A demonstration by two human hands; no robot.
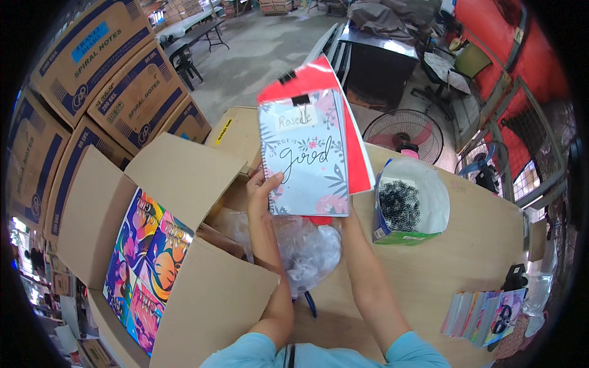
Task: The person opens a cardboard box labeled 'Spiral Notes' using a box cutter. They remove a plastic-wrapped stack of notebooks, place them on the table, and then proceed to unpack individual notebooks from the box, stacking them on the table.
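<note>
A spiral notebook [307, 178] with a pale floral cover is held up before me over the table. My left hand [264, 187] grips its lower left edge, thumb on the cover. My right forearm [365, 264] reaches up to the bottom right corner, but that hand is hidden behind the notebook. Behind it sits a red-and-white folder [361, 156]. Black binder clips [300, 99] show at the top, and a paper label is on the cover. Below my hands lies a crumpled clear plastic bag [307, 251].
To the left stands an open carton [215, 300] holding colourful notebooks [147, 257], with stacked cartons [92, 55] behind. A box [411, 236] of black coils [399, 205] stands right of the notebook. A notebook stack [481, 316] lies near right; a fan [403, 136] stands beyond the table.
</note>
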